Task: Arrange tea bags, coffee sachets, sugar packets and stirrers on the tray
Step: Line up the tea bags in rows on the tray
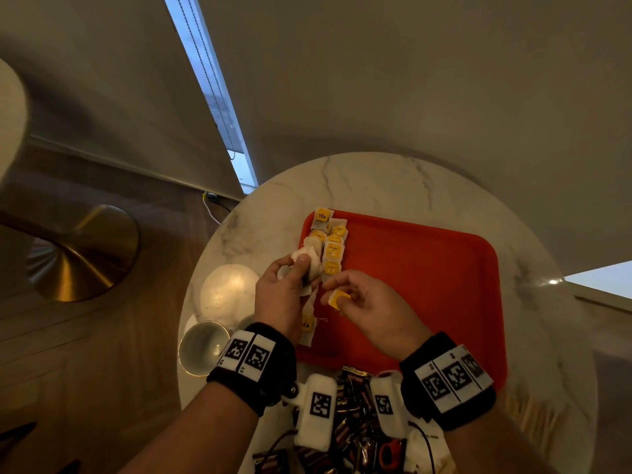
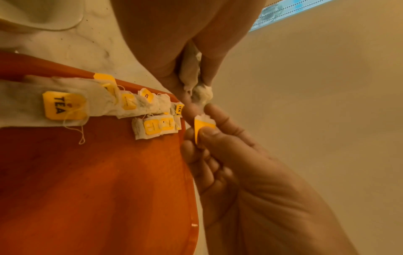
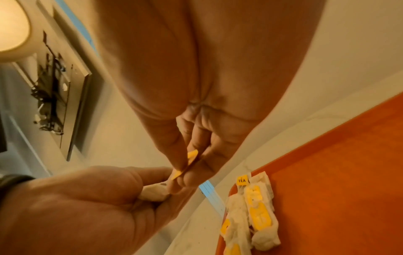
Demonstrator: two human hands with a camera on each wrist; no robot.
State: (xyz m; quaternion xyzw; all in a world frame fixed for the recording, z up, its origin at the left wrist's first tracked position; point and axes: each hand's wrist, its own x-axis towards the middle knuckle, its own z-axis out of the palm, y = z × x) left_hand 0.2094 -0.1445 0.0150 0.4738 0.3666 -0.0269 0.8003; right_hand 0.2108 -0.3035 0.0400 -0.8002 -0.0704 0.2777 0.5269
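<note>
An orange tray (image 1: 427,268) lies on a round marble table (image 1: 376,179). Several tea bags with yellow tags (image 1: 333,249) lie in two rows along the tray's left edge (image 2: 150,127) (image 3: 257,212). Over the tray's left rim, my left hand (image 1: 290,285) grips a bunch of white tea bags (image 1: 309,265) (image 2: 201,94) (image 3: 153,192). Just beside it, my right hand (image 1: 359,302) pinches one tea bag by its yellow tag (image 1: 338,299) (image 2: 203,128) (image 3: 191,156) between thumb and fingers. Another tea bag (image 1: 306,325) lies on the tray below my left hand.
A pile of dark coffee sachets (image 1: 352,415) sits at the table's near edge, below the tray. A frosted round lid or bowl (image 1: 227,294) and a glass cup (image 1: 201,347) stand left of the tray. A brass lamp base (image 1: 82,254) stands on the wooden floor.
</note>
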